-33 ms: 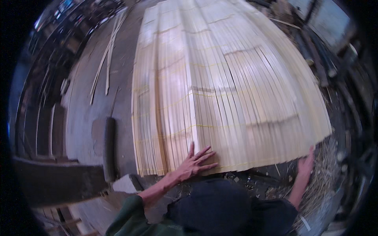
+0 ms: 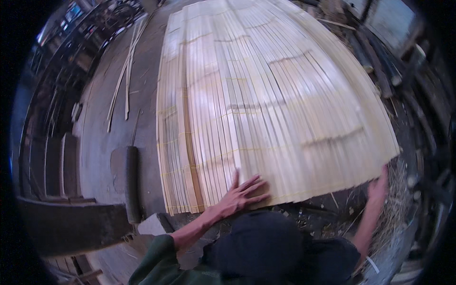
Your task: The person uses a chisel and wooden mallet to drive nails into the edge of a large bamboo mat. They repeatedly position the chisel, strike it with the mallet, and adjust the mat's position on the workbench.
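Note:
A wide mat of pale thin slats [image 2: 266,95], tied across by thin yellowish strings, lies spread over the floor ahead of me. My left hand [image 2: 244,192] rests flat on its near edge with the fingers spread apart. My right hand [image 2: 378,186] reaches to the mat's near right corner and touches the edge there; its fingers are partly hidden, so I cannot make out a grip. A green sleeve [image 2: 156,261] covers my left upper arm. A dark rounded shape [image 2: 259,244] sits between my arms at the bottom.
Loose long slats [image 2: 124,85] lie on the grey floor left of the mat. A dark upright block [image 2: 129,183] stands near the mat's near left corner. Straw-like scraps [image 2: 399,209] litter the right side. Dark poles [image 2: 375,66] lie at the far right.

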A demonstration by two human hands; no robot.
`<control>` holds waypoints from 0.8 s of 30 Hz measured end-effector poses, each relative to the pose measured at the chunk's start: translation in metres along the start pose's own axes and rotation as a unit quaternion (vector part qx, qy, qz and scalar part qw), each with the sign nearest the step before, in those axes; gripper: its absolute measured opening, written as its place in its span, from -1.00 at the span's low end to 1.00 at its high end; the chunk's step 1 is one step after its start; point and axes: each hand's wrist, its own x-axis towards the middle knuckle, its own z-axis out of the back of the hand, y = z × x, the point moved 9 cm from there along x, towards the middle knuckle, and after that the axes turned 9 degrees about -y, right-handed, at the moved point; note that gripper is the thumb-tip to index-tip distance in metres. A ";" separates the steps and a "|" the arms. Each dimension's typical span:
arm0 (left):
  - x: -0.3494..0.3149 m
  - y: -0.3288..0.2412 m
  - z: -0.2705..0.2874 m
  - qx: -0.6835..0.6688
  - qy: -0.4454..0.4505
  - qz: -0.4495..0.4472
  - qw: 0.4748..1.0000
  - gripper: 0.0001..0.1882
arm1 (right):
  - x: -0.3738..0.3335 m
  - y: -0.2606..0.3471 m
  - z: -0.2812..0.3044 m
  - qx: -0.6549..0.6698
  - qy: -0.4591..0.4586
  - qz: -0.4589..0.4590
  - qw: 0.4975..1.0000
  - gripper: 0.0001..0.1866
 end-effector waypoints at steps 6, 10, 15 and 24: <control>0.064 -0.047 0.032 -0.071 -0.017 -0.103 0.992 -0.43 | 0.016 0.086 0.001 0.014 0.010 0.022 1.000 -0.31; 0.029 -0.010 -0.019 -0.097 0.075 -0.064 0.990 -0.44 | 0.025 -0.045 0.076 0.065 0.025 -0.064 0.996 -0.38; 0.013 0.011 -0.066 -0.041 0.097 -0.033 0.994 -0.41 | 0.016 -0.131 0.058 0.142 -0.066 -0.205 0.966 -0.49; 0.090 -0.001 -0.017 -0.022 0.049 -0.032 0.998 -0.36 | 0.034 0.006 -0.066 0.150 -0.038 -0.076 0.985 -0.44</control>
